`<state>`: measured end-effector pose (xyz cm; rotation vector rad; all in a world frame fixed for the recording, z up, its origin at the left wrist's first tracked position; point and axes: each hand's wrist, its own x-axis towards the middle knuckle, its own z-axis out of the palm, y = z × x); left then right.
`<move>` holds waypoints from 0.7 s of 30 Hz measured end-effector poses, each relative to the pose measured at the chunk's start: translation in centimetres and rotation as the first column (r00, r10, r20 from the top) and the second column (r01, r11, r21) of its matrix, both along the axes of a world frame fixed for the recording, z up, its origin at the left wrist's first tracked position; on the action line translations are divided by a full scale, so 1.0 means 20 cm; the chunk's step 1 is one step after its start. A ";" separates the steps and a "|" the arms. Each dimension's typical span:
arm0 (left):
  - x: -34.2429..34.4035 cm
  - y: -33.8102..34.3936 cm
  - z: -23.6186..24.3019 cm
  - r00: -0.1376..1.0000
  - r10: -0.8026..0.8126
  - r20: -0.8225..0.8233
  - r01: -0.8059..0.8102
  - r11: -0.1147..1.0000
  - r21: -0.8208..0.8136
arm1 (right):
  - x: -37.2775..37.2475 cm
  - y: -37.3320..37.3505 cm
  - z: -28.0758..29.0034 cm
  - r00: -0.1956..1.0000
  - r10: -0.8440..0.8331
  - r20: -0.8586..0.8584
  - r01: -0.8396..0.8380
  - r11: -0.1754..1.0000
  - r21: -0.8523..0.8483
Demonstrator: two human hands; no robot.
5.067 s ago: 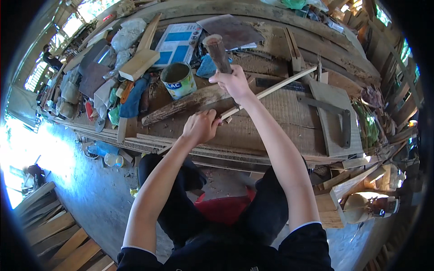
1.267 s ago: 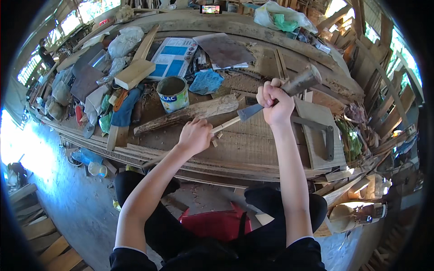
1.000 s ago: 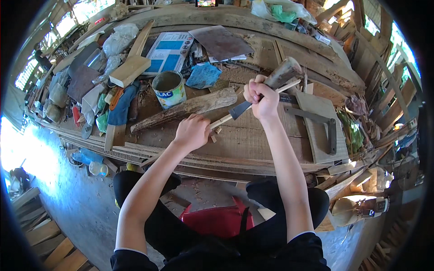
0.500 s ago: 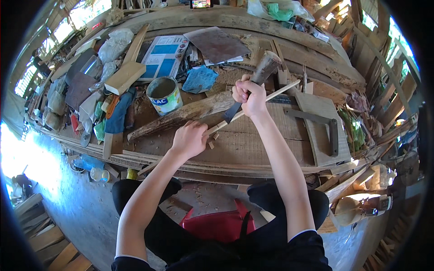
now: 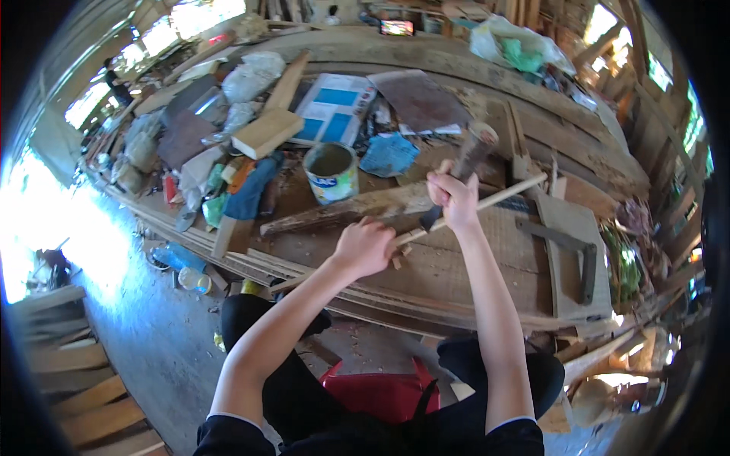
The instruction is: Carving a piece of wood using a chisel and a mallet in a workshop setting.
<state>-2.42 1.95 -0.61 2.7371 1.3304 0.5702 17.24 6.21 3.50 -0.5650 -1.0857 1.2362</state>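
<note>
My right hand (image 5: 455,196) grips a tool with a thick round wooden handle (image 5: 477,140); its dark flat blade (image 5: 430,217) points down onto a thin pale wooden strip (image 5: 506,192). My left hand (image 5: 366,247) is closed on the strip's near end, against the worn wooden bench (image 5: 464,270). Small wood offcuts (image 5: 403,256) lie just right of it. Behind my hands lie a rough branch (image 5: 319,215), an open tin can (image 5: 330,173) and a crumpled blue piece (image 5: 388,154).
Boards, bags and rags crowd the bench's left. A metal square (image 5: 587,273) lies right, a lit screen (image 5: 396,28) stands at the back. A red seat (image 5: 376,391) is between my legs. Another person (image 5: 118,85) is far left; stacked planks (image 5: 99,406) lie lower left.
The tool in my right hand has swung from a slanting position to a steeper one, its blade lower on the strip. The whole view has shifted, with the bench appearing further down and right.
</note>
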 end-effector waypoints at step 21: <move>-0.22 0.12 0.07 0.926 0.346 -0.152 -0.328 0.935 0.134 | 0.07 -0.05 -0.06 0.986 0.089 -0.142 -0.079 0.994 0.071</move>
